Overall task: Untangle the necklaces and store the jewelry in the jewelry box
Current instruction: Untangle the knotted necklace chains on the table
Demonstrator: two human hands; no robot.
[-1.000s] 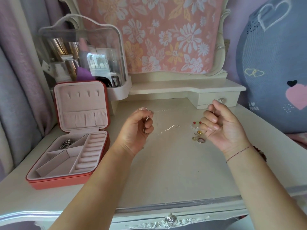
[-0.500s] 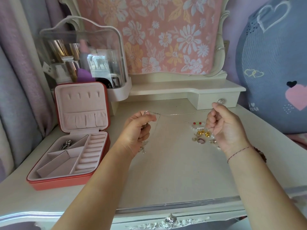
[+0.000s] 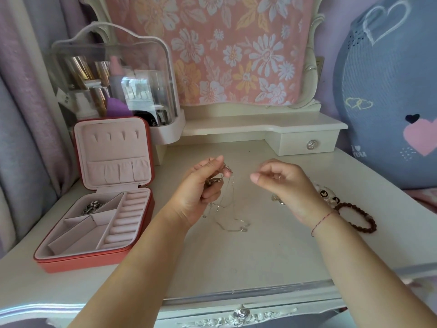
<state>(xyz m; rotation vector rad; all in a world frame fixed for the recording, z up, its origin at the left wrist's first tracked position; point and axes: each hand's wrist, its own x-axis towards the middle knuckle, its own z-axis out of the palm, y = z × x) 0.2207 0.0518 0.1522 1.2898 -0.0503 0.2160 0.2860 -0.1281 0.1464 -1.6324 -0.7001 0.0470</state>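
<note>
A thin silver necklace [image 3: 230, 204] hangs from my left hand [image 3: 201, 188], which pinches its upper part above the middle of the table; the lower loops lie on the tabletop. My right hand [image 3: 286, 185] hovers just right of the chain with fingers loosely curled and nothing visibly in it. The red jewelry box [image 3: 82, 262] stands open at the left, its pink lid upright. A silver piece [image 3: 92, 207] lies in its back-left compartment. Small jewelry pieces [image 3: 276, 198] sit partly hidden behind my right hand.
Black heart earrings [image 3: 328, 196] and a brown beaded bracelet [image 3: 357, 216] lie right of my right wrist. A clear cosmetics case [image 3: 113, 84] stands behind the box. A small drawer [image 3: 311, 144] sits at the back right, beside a blue cushion [image 3: 390, 91].
The chain was stretched between both hands; my right hand has let go and dropped lower. The necklace now hangs from my left hand onto the table.
</note>
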